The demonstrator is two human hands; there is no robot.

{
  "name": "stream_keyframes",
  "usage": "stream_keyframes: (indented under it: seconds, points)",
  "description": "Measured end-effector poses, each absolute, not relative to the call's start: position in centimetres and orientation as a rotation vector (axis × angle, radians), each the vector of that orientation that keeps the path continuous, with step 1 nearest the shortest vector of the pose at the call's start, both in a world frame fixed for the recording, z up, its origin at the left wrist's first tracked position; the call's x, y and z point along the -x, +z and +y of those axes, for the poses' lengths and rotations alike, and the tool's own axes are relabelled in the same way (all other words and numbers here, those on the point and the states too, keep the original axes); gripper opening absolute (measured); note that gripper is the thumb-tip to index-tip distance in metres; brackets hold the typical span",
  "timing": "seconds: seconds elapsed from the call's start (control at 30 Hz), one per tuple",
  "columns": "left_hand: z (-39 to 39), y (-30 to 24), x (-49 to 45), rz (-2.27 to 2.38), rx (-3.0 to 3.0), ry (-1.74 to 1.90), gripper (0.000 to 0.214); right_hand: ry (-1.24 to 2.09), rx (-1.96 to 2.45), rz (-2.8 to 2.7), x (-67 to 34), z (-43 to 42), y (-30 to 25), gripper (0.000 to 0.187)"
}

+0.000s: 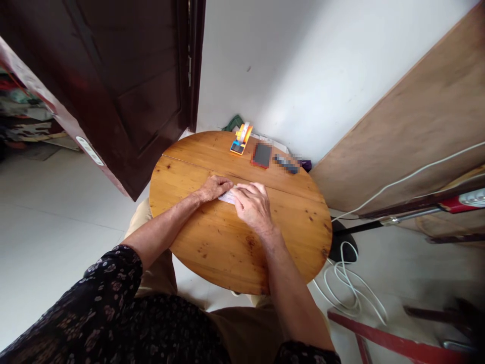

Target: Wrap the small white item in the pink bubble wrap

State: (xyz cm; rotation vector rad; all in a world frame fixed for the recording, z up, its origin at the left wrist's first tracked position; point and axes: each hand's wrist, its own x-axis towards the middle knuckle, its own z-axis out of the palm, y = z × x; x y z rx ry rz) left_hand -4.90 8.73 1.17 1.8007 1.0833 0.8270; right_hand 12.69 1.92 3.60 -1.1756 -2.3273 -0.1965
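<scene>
A small whitish piece of paper (226, 197) lies near the middle of the round wooden table (212, 237), mostly covered by my fingers. My left hand (215, 188) has its fingers closed at the paper's left and far edge. From the right, my right hand (253, 205) bends its fingers over the paper, with the fingertips close to those of the left hand. Both hands rest low at the tabletop. What lies under the fingers is hidden.
Along the table's far side stand an orange-and-blue tape dispenser (241, 139), a dark pad with a red rim (261, 155) and a blurred dark object (287, 164). A dark door (144, 76) is at left. White cable (350, 288) coils on the floor at right.
</scene>
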Motion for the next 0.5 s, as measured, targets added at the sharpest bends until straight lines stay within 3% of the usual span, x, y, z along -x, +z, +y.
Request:
stream_keyframes:
  seconds: [0.23,0.5]
  points:
    - [8.9,1.3,4.5,1.140,-1.781,0.911,0.030,-0.106,1.279,-2.242,-11.9,1.9,3.0,0.019]
    - [9.1,0.9,4.5,1.107,-1.458,0.953,0.030,0.258,1.253,-1.469,-15.1,4.0,2.2,0.020]
